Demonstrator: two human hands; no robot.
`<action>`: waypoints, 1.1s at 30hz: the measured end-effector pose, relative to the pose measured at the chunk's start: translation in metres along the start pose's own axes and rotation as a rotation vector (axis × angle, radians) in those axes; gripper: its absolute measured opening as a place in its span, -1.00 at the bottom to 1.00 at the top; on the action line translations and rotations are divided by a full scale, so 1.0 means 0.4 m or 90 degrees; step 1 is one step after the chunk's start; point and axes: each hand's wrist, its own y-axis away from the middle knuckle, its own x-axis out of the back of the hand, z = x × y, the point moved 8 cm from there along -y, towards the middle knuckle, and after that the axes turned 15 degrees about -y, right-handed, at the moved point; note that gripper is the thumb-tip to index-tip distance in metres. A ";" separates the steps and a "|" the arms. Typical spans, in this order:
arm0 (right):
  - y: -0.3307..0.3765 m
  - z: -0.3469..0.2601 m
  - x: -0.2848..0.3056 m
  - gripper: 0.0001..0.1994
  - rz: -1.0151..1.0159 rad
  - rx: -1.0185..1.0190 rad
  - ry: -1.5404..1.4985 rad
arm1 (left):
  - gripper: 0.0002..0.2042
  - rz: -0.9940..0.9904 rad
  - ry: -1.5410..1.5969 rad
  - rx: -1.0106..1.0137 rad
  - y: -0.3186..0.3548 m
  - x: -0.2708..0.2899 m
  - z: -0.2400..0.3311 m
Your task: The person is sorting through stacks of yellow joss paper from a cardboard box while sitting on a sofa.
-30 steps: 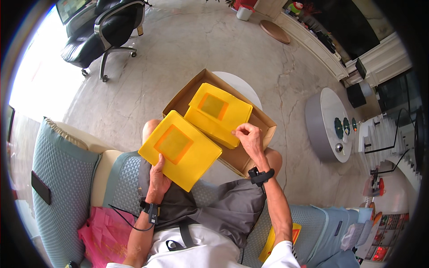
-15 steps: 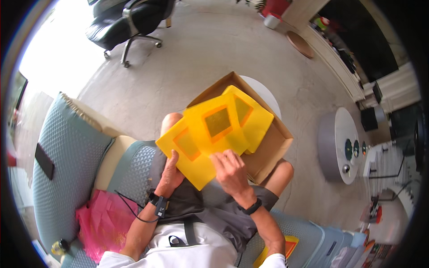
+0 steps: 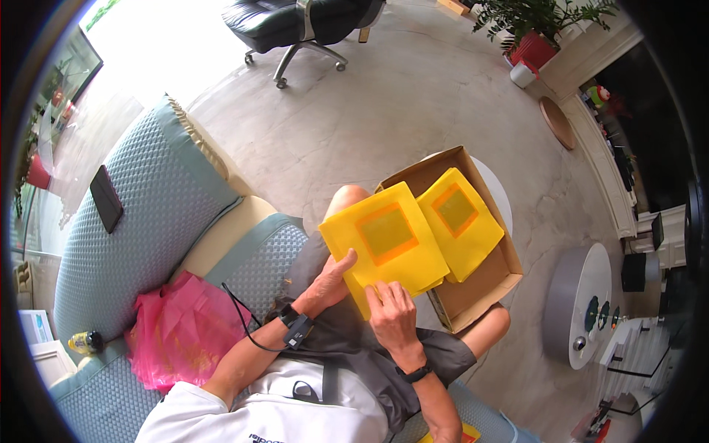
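My left hand holds the left side of a few yellow sheets, its thumb on top and its fingers beneath. Each visible sheet has a square window-like patch with an orange border. My right hand pinches the near edge of these sheets with bent fingers. They lie over one another, slightly out of line, with a lower one showing at the near left corner. To their right, more yellow sheets rest in a shallow open cardboard box, partly overlapped by the held ones.
The box sits over my right knee, near a round white surface. On the sofa to my left are a pink plastic bag, a large blue cushion and a dark phone-like slab. A low round table stands at right; an office chair is ahead.
The upper sheet, earlier tilted across the box, now lies over the sheet in my left hand, nearly lined up with it. My head view has shifted, so the scene sits differently.
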 end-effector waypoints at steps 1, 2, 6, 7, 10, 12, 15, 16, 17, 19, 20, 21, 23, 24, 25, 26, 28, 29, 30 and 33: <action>0.000 -0.006 0.000 -0.76 0.001 0.015 0.013 | -0.27 -0.015 -0.006 0.014 -0.002 -0.002 -0.004; 0.000 -0.012 -0.001 -0.77 0.002 0.030 0.027 | -0.27 -0.012 -0.006 0.012 -0.002 0.001 -0.004; 0.006 -0.025 -0.011 -0.78 -0.010 0.031 0.020 | -0.38 0.008 -0.006 0.011 -0.001 -0.007 -0.003; 0.010 -0.023 -0.016 -0.76 -0.018 0.015 0.008 | -0.46 0.021 -0.007 0.009 0.000 -0.005 -0.002; 0.013 -0.021 -0.019 -0.74 -0.022 0.003 -0.007 | -0.49 0.018 -0.003 0.017 0.000 -0.008 0.000; 0.014 -0.023 -0.019 -0.75 -0.019 0.007 -0.009 | -0.50 0.022 -0.002 0.017 0.001 -0.008 0.002; 0.016 -0.021 -0.024 -0.75 -0.025 0.002 -0.015 | -0.51 0.026 -0.001 0.020 0.002 -0.007 0.002; 0.018 -0.020 -0.025 -0.75 -0.023 0.002 -0.017 | -0.51 0.028 0.000 0.022 0.002 -0.009 0.002; 0.020 -0.019 -0.025 -0.76 -0.021 0.002 -0.019 | -0.51 0.028 0.000 0.023 0.002 -0.011 0.004; 0.016 -0.019 -0.023 -0.78 -0.014 0.016 -0.016 | -0.54 0.042 -0.004 0.030 0.004 -0.007 0.003; 0.014 -0.023 -0.022 -0.80 -0.007 0.031 -0.012 | -0.54 0.043 -0.004 0.031 0.004 -0.005 0.002; 0.015 -0.022 -0.023 -0.80 -0.006 0.030 -0.013 | -0.55 0.036 -0.007 0.029 0.004 -0.005 0.002; 0.016 -0.021 -0.027 -0.79 -0.010 0.030 -0.020 | -0.57 0.029 -0.011 0.027 0.002 0.002 -0.001; 0.016 -0.021 -0.027 -0.79 -0.010 0.030 -0.019 | -0.56 0.029 -0.006 0.030 0.001 0.006 -0.005; 0.016 -0.021 -0.026 -0.79 -0.012 0.029 -0.024 | -0.56 0.028 -0.001 0.035 0.001 0.005 -0.006; 0.017 -0.020 -0.026 -0.78 -0.014 0.028 -0.028 | -0.56 0.026 -0.001 0.037 0.001 0.003 -0.006; 0.018 -0.020 -0.026 -0.77 -0.013 0.025 -0.024 | -0.56 0.033 -0.014 0.030 0.002 0.003 -0.005; 0.018 -0.020 -0.025 -0.76 -0.013 0.025 -0.021 | -0.56 0.027 -0.013 0.034 0.001 -0.001 -0.007; 0.019 -0.019 -0.024 -0.76 -0.012 0.020 -0.016 | -0.56 0.034 -0.016 0.029 0.001 0.000 -0.005; 0.020 -0.012 -0.022 -0.75 -0.001 -0.001 -0.028 | -0.55 0.027 -0.025 0.037 -0.002 0.000 -0.010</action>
